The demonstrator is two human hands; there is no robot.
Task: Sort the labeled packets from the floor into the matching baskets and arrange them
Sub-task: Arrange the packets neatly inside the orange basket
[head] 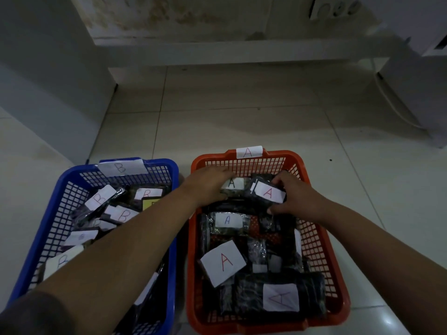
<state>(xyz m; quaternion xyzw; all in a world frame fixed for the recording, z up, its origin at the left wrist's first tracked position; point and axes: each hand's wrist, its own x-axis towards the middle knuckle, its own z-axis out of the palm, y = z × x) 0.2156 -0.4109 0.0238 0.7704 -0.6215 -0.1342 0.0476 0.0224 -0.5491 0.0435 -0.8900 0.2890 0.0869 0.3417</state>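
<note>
An orange basket (pixel 316 240) tagged A stands on the floor at the right, a blue basket (pixel 58 197) tagged B at the left. Both hold several dark packets with white paper labels. My left hand (pixel 208 184) reaches across into the far end of the orange basket and lies over a packet labeled A (pixel 233 183). My right hand (pixel 296 197) grips another dark packet with a red A label (pixel 267 193) beside it. Nearer packets labeled A (pixel 223 261) lie flat in the orange basket. Packets labeled B (pixel 121 215) lie jumbled in the blue one.
Pale floor tiles (pixel 242 117) stretch beyond the baskets to a white wall and skirting. A white cabinet side (pixel 48 93) stands at the left. A white appliance with a cable (pixel 416 81) stands at the right. A socket strip (pixel 335 7) is on the wall.
</note>
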